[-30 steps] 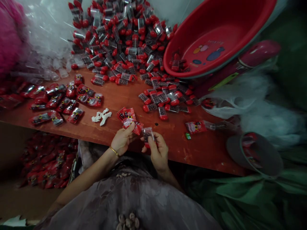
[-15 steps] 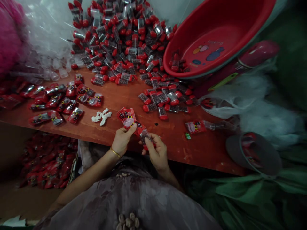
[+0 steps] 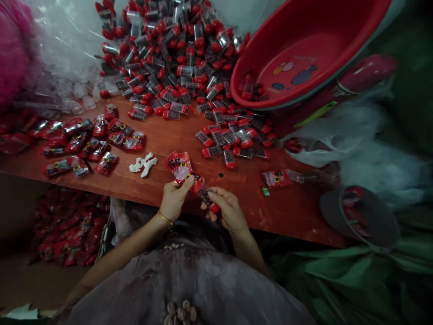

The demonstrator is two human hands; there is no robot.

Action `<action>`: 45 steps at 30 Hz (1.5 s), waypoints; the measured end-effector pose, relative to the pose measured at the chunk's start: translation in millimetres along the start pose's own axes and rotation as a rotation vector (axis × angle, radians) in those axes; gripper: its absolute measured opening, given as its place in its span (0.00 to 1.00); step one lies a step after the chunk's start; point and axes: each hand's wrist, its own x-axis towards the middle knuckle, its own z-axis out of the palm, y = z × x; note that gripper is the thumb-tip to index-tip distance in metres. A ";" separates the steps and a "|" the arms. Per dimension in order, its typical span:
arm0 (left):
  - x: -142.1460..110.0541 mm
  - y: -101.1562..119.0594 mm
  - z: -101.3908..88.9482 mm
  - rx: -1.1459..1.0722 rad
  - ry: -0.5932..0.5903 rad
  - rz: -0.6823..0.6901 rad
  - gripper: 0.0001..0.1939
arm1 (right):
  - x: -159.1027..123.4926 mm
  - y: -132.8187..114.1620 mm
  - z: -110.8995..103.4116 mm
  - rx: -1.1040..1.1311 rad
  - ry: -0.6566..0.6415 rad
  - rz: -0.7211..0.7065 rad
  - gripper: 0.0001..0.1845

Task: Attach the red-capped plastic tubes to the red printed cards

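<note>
My left hand (image 3: 174, 198), with a gold bangle at the wrist, pinches a small red printed packet (image 3: 198, 184) between thumb and fingers. Under and beyond that thumb lie more red packets (image 3: 179, 165) on the table. My right hand (image 3: 232, 210) grips a clear tube with dark contents and a red cap (image 3: 204, 196). The tube's clear end meets the packet's near end and seems to be partly inside it; the red cap points toward me. Some right fingers are hidden behind the tube.
A heap of red-capped tubes (image 3: 176, 54) covers the back, beside a red basin (image 3: 304, 58). Filled packets (image 3: 77, 135) lie left, near white crumpled scraps (image 3: 144, 164). Rightward are a single packet (image 3: 276, 178) and a grey bin (image 3: 361, 216). A box of packets (image 3: 71, 230) stands lower left.
The tube has moved from beside the packet to its near end and into line with it. My right hand has shifted back along the tube, exposing the red cap.
</note>
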 end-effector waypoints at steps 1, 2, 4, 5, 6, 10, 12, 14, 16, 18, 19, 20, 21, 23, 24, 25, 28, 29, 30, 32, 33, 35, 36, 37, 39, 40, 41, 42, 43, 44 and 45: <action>0.1 -2.0 -1.3 0.015 -0.003 0.023 0.16 | 0.2 -1.1 -0.9 0.000 -0.005 0.003 0.15; 0.0 -3.6 -2.7 0.036 -0.008 0.047 0.16 | 0.5 -2.1 -1.7 -0.003 -0.008 0.002 0.15; -0.4 -5.2 -5.1 0.096 -0.016 0.094 0.15 | 1.4 -3.3 -3.3 -0.011 -0.013 0.000 0.15; -0.7 -5.4 -6.0 0.127 -0.015 0.121 0.15 | 1.9 -3.6 -4.0 -0.006 -0.020 0.006 0.15; -0.8 -5.4 -6.5 0.156 -0.015 0.144 0.14 | 2.6 -3.8 -4.7 0.006 -0.032 0.017 0.15; 0.6 -7.2 -6.6 0.158 -0.018 0.150 0.16 | 5.9 -3.6 -7.4 0.054 -0.087 0.062 0.15; 2.2 -9.8 -6.3 0.107 -0.013 0.116 0.17 | 6.7 -3.6 -8.3 0.046 -0.088 0.051 0.15; 3.4 -12.4 -6.1 0.071 0.000 0.095 0.18 | 6.6 -3.7 -8.7 0.008 -0.067 0.016 0.15; 3.8 -13.8 -5.9 0.066 0.012 0.095 0.19 | 5.8 -4.1 -8.9 -0.044 -0.048 -0.014 0.15; 3.3 -13.8 -5.6 0.087 0.012 0.104 0.19 | 5.1 -4.7 -9.2 -0.087 -0.043 -0.023 0.15; 3.0 -13.3 -5.4 0.097 0.008 0.110 0.19 | 5.0 -5.1 -9.3 -0.103 -0.045 -0.021 0.15; 2.6 -12.7 -5.1 0.107 0.001 0.114 0.19 | 5.0 -5.5 -9.5 -0.117 -0.048 -0.017 0.16; 2.3 -11.9 -4.8 0.112 -0.005 0.118 0.18 | 5.2 -6.1 -9.6 -0.132 -0.052 -0.011 0.16; 2.1 -10.7 -3.9 0.104 -0.011 0.118 0.19 | 5.8 -7.8 -9.6 -0.163 -0.055 -0.003 0.16; 2.3 -10.4 -3.4 0.089 -0.011 0.112 0.19 | 6.1 -8.9 -9.5 -0.179 -0.052 0.000 0.16; 2.6 -10.4 -2.9 0.067 -0.009 0.099 0.19 | 6.3 -10.1 -9.5 -0.194 -0.046 -0.001 0.16; 4.2 -12.7 -2.5 -0.007 0.001 0.056 0.22 | 6.3 -13.2 -10.3 -0.213 -0.033 -0.002 0.16; 4.7 -14.0 -2.8 -0.017 0.001 0.049 0.24 | 6.3 -13.6 -10.9 -0.206 -0.043 0.000 0.16; 5.2 -15.4 -3.2 -0.018 0.000 0.048 0.25 | 6.3 -13.5 -11.8 -0.195 -0.057 0.002 0.16; 5.8 -18.0 -4.3 -0.004 -0.010 0.050 0.26 | 6.6 -12.2 -13.7 -0.169 -0.089 0.006 0.16; 5.9 -19.1 -4.8 0.007 -0.012 0.053 0.26 | 6.9 -11.2 -14.5 -0.160 -0.100 0.006 0.16; 5.7 -20.5 -5.6 0.038 -0.008 0.062 0.27 | 7.3 -9.5 -15.4 -0.153 -0.109 0.003 0.16; 5.4 -20.6 -5.9 0.056 -0.005 0.070 0.28 | 7.5 -9.1 -15.4 -0.155 -0.110 0.002 0.16; 5.0 -20.5 -6.2 0.073 -0.004 0.078 0.28 | 7.5 -9.2 -15.3 -0.159 -0.110 0.001 0.16; 4.1 -19.2 -6.8 0.095 -0.010 0.085 0.26 | 7.2 -10.7 -14.6 -0.178 -0.103 -0.002 0.16; 3.6 -18.1 -7.1 0.107 -0.017 0.081 0.24 | 6.9 -11.9 -14.3 -0.194 -0.093 -0.007 0.16; 3.1 -17.0 -7.5 0.118 -0.023 0.075 0.22 | 6.6 -13.2 -14.0 -0.214 -0.078 -0.016 0.16; 2.7 -15.8 -7.8 0.129 -0.030 0.066 0.21 | 6.3 -14.4 -13.8 -0.237 -0.058 -0.029 0.16; 2.4 -14.7 -7.9 0.137 -0.037 0.056 0.19 | 6.1 -15.5 -13.8 -0.261 -0.038 -0.043 0.15; 2.2 -13.7 -8.0 0.140 -0.043 0.050 0.19 | 6.0 -16.4 -14.0 -0.282 -0.023 -0.056 0.15; 1.9 -13.0 -7.8 0.137 -0.048 0.045 0.18 | 5.9 -17.0 -14.4 -0.297 -0.017 -0.065 0.14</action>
